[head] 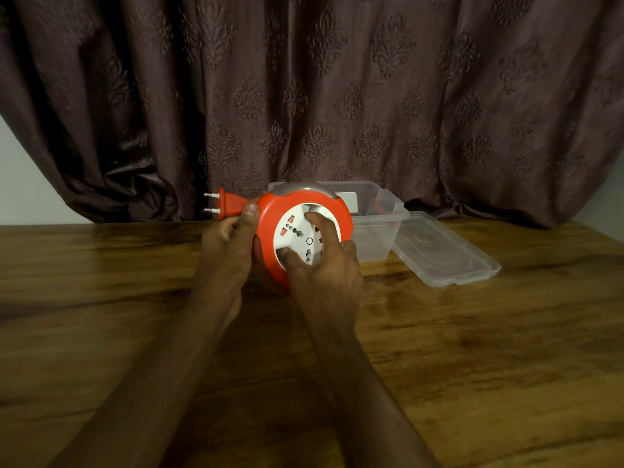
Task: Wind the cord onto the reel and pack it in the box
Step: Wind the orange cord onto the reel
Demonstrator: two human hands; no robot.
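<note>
An orange round cord reel (270, 211) with a white socket face (297, 236) is held upright above the wooden table. My left hand (229, 244) grips its left rim, thumb on the edge. An orange two-pin plug (224, 203) sticks out to the left just above that hand; no loose cord shows. My right hand (324, 261) grips the white centre dial, with fingers and thumb curled onto it. Behind the reel stands a clear plastic box (381, 228), open, with something orange faintly visible inside.
The box's clear lid (445, 251) lies flat on the table to the right of the box. A dark patterned curtain (320, 96) hangs right behind the table's far edge. The wooden table (101, 298) spreads wide on both sides of my arms.
</note>
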